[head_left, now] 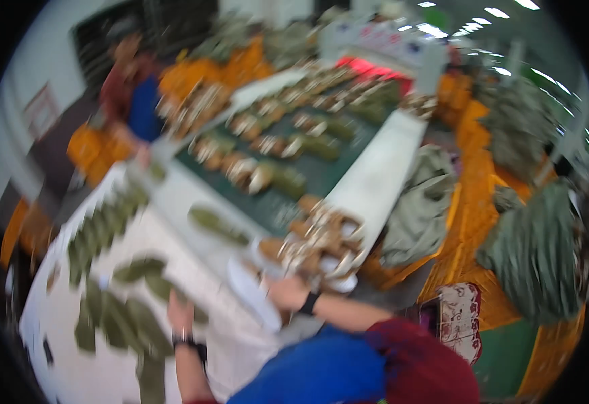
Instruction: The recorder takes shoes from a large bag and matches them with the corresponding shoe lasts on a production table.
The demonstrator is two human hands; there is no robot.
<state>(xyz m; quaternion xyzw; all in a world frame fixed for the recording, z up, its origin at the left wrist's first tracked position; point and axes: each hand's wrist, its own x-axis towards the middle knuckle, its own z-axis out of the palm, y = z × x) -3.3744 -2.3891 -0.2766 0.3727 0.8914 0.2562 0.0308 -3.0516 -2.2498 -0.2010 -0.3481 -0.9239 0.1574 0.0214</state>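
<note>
My left hand (180, 315) is over the white table, at the end of an olive-green, long flat piece (160, 286). Blur hides whether its fingers grip that piece. More olive pieces (116, 316) lie loosely to its left, and an overlapping row of them (106, 225) runs farther back. My right hand (286, 293) is beside a heap of brown-and-white pieces (325, 242) and close to a white, rounded, flat shape (254, 293). Its fingers are smeared, so a hold cannot be made out. Dark bands circle both wrists.
A dark green belt (237, 202) carries rows of brown-and-white and olive pieces. One olive piece (217, 225) lies on its near pale border. Another person (133, 94) stands at the far left. Orange sacks (466, 236) and grey-green bundles (533, 252) crowd the right side.
</note>
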